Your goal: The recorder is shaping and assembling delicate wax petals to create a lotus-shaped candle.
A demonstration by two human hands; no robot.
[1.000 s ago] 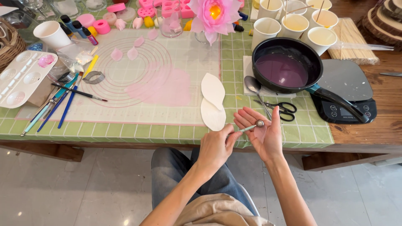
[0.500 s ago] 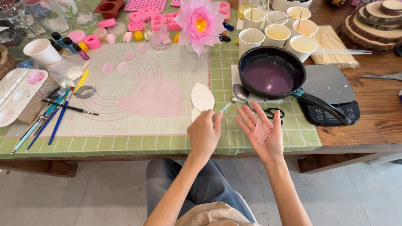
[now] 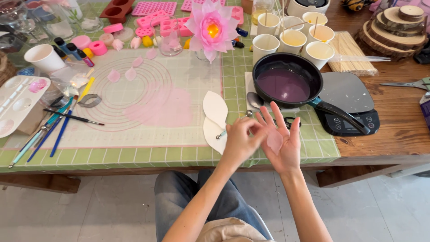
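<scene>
Nearest the camera, the right hand (image 3: pixel 281 142) lay open, palm up, fingers spread, with a pale pink petal (image 3: pixel 274 141) resting on the palm. The left hand (image 3: pixel 240 140) was curled around a small metal tool (image 3: pixel 221 134) — its fingertips touching the right palm beside the petal. Just beyond, two white leaf-shaped pieces (image 3: pixel 214 120) lay on the green gridded counter (image 3: pixel 134 154). Farther back sat a black pan (image 3: pixel 287 80) of purple liquid beside a digital scale (image 3: pixel 349 101) — and past them, white cups (image 3: pixel 318 51) and a pink paper flower (image 3: pixel 212 28).
</scene>
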